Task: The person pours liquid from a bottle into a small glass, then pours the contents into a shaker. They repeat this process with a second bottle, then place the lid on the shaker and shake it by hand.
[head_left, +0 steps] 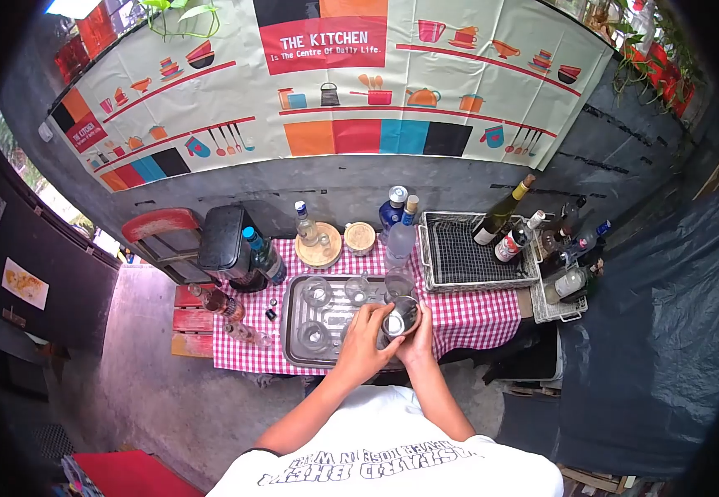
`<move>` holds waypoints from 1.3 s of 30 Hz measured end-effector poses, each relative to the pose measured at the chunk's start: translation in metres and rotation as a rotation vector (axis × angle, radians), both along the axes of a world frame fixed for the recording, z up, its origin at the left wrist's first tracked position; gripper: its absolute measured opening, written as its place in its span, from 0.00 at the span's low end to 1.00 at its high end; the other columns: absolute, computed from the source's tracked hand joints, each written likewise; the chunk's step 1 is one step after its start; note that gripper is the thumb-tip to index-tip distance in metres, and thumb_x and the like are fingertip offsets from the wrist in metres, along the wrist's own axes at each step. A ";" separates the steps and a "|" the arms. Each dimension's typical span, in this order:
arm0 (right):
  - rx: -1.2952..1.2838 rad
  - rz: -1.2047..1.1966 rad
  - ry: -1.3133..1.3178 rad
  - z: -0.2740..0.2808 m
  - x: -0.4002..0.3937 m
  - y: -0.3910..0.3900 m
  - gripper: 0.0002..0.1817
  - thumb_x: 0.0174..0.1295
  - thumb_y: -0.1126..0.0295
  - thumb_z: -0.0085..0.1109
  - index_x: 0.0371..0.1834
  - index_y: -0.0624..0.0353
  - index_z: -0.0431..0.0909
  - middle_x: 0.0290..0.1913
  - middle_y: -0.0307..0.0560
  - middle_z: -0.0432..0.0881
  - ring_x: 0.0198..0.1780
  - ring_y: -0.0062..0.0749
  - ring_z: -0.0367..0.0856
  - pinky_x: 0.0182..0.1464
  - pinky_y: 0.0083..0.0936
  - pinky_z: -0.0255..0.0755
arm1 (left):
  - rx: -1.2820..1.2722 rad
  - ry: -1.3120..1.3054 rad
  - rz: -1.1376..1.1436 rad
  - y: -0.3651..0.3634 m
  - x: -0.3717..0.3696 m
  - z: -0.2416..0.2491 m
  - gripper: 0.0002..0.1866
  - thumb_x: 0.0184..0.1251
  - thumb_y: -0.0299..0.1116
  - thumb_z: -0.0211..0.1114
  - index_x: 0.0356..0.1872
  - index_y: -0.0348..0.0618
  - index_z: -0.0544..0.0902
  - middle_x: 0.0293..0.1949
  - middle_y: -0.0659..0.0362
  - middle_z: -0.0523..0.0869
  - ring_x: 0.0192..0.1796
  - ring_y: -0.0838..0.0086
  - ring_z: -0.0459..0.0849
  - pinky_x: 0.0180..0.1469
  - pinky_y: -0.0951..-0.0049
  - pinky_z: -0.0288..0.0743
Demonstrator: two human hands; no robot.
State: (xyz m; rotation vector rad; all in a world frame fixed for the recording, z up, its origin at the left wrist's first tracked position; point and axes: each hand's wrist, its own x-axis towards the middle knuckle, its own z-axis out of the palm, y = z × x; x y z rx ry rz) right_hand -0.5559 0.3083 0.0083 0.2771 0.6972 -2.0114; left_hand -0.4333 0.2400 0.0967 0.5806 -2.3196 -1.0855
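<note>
Both my hands hold one clear drinking glass (401, 318) above the right side of a dark-rimmed tray (290, 319). My left hand (365, 341) grips it from the left, and my right hand (418, 338) wraps round its right side. More clear glasses stand on the tray: one at the back left (317, 291), one at the front left (315, 335), one at the back middle (358, 289) and one just behind the held glass (398, 286).
Bottles stand by a black bin-like container (225, 240) at left. Behind the tray are a round wooden board (319, 253), a lidded jar (360, 238) and blue-topped bottles (392, 209). A wire basket (459, 287) with bottles stands right, on the checked cloth (492, 319).
</note>
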 end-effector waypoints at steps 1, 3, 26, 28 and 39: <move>0.012 -0.010 -0.011 0.002 -0.001 0.002 0.25 0.71 0.45 0.49 0.55 0.54 0.76 0.51 0.45 0.84 0.53 0.38 0.83 0.58 0.39 0.77 | 0.000 0.001 -0.004 0.001 -0.001 0.000 0.34 0.55 0.31 0.76 0.64 0.38 0.74 0.57 0.48 0.76 0.61 0.51 0.77 0.64 0.56 0.72; 0.024 -0.025 -0.022 0.007 -0.003 0.005 0.24 0.71 0.45 0.49 0.54 0.54 0.77 0.51 0.45 0.84 0.52 0.38 0.83 0.57 0.39 0.77 | 0.011 -0.011 -0.012 0.003 -0.003 0.000 0.34 0.55 0.32 0.76 0.64 0.38 0.74 0.57 0.48 0.76 0.61 0.52 0.77 0.63 0.56 0.72; 0.223 -0.237 1.117 0.106 0.037 -0.060 0.43 0.60 0.68 0.67 0.76 0.55 0.53 0.61 0.46 0.68 0.59 0.29 0.70 0.62 0.28 0.68 | 0.072 0.125 0.016 -0.075 0.068 0.004 0.38 0.51 0.26 0.79 0.63 0.36 0.68 0.59 0.46 0.77 0.60 0.59 0.80 0.63 0.62 0.74; 0.246 -0.195 1.245 0.117 0.054 -0.069 0.47 0.55 0.69 0.73 0.74 0.59 0.53 0.62 0.49 0.68 0.59 0.34 0.73 0.61 0.30 0.71 | 0.116 0.164 0.019 -0.082 0.079 0.001 0.37 0.51 0.25 0.78 0.61 0.36 0.68 0.58 0.46 0.77 0.58 0.58 0.81 0.63 0.62 0.74; 0.270 -0.245 1.716 0.128 0.125 -0.097 0.44 0.51 0.71 0.76 0.69 0.56 0.57 0.61 0.60 0.71 0.59 0.47 0.75 0.61 0.40 0.72 | 0.202 0.273 -0.122 -0.131 0.126 -0.013 0.34 0.50 0.23 0.78 0.55 0.40 0.65 0.56 0.47 0.77 0.56 0.56 0.83 0.58 0.61 0.77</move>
